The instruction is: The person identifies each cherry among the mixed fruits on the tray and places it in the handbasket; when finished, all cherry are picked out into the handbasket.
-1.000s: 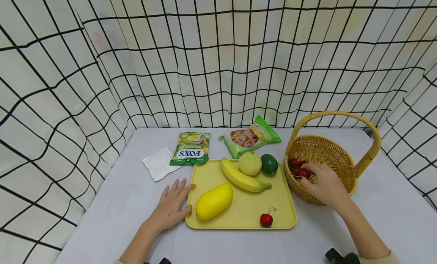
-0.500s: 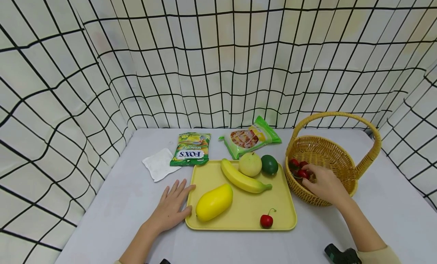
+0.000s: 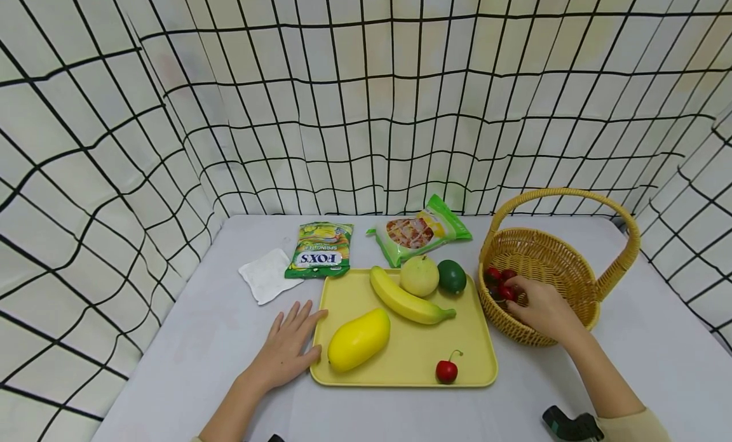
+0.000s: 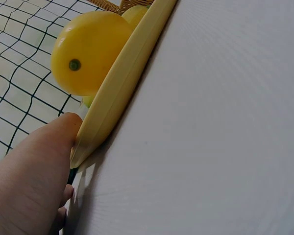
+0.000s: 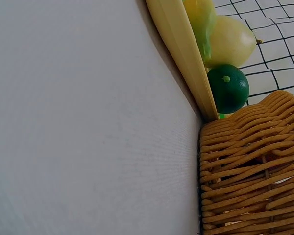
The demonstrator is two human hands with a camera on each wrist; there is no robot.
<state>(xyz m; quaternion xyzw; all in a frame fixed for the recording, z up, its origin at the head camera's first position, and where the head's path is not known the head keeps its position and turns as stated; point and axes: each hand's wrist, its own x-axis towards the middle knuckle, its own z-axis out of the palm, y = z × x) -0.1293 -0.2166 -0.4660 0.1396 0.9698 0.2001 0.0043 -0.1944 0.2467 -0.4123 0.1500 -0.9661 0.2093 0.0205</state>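
My right hand (image 3: 540, 305) is inside the wicker basket (image 3: 572, 254), thumb and forefinger bent on either side of a red cherry (image 3: 506, 293). More red cherries (image 3: 491, 275) lie beside it, partly covered by one another. In the right wrist view the hand is out of sight and the basket wall (image 5: 250, 171) fills the lower right. My left hand (image 3: 290, 347) lies with spread fingers at the left edge of the yellow tray (image 3: 400, 366), its thumb touching the rim. On the tray are a mango (image 3: 359, 339), a banana (image 3: 408, 297) and a single stemmed cherry (image 3: 446, 371).
A pale green round fruit (image 3: 420, 275) and a dark green fruit (image 3: 452, 276) sit at the tray's back edge. Behind stand a green FOX'S candy bag (image 3: 320, 248), a green snack packet (image 3: 414, 231) and a white tissue (image 3: 267, 275). The basket's tall handle (image 3: 563, 193) arches up. Black netting surrounds the table.
The right hand has shifted very slightly inside the basket, still at the cherries. The left hand and the tray's contents stay as they were.
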